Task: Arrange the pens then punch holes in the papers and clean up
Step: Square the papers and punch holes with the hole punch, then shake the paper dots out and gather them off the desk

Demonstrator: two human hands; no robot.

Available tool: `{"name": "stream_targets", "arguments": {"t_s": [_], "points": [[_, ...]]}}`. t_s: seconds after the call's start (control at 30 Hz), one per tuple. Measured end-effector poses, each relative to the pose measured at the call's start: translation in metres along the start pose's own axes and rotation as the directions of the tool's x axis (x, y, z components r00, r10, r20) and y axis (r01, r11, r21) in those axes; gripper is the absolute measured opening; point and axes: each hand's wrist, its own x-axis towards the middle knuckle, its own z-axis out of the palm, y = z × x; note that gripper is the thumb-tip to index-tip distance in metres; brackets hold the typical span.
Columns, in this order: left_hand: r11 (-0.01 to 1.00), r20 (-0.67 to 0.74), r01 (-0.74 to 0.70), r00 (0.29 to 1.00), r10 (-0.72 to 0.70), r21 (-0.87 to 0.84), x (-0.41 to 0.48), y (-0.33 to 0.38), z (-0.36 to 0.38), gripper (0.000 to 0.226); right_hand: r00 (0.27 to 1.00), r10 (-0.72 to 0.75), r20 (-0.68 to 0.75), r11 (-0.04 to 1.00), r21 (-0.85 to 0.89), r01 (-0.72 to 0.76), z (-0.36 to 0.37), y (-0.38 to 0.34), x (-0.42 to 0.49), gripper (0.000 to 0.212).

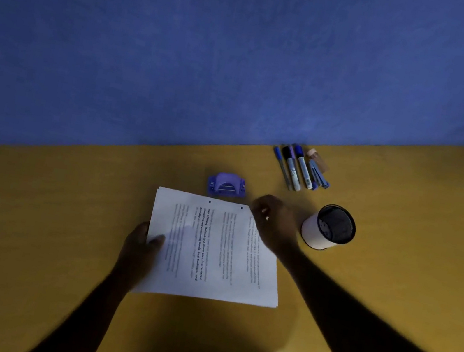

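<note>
On the yellow counter [63,224] the papers [212,249] lie lengthwise away from the person, two punched holes along the far edge. Just beyond sits the hole punch [226,185], nearer the right hand [273,222], which rests loosely curled on the far right corner. The left hand [141,243] pinches the near left edge.

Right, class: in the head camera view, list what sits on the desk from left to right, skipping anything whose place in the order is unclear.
Left hand → stack of papers → right hand → mesh pen cup. The hole punch and the row of pens overlap these across the picture, so they are left out.
</note>
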Motion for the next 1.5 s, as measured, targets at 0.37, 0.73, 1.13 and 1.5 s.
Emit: {"name": "stream_targets", "arguments": {"t_s": [0.37,0.73,1.13,1.5], "points": [[0.965,-0.092,-0.082,0.994,0.060,-0.250,-0.046,-0.009,0.006,0.029,0.593,0.329,0.735,0.545,0.364,-0.755,0.024,-0.016,-0.166,0.018],[0.899,-0.009,-0.113,0.993,0.120,-0.423,-0.086,-0.014,0.029,0.038,0.784,0.454,0.425,0.095,0.851,-0.516,0.033,-0.018,-0.145,0.044],[0.947,0.171,-0.181,0.958,0.231,-0.265,-0.064,0.007,-0.038,0.025,0.943,0.235,0.237,0.523,0.787,-0.328,-0.022,0.001,-0.131,0.038],[0.857,0.081,-0.410,0.887,0.454,-0.312,-0.084,0.072,-0.003,0.038,0.998,0.059,-0.003,0.663,0.747,-0.037,-0.061,-0.033,-0.112,0.042]]}}
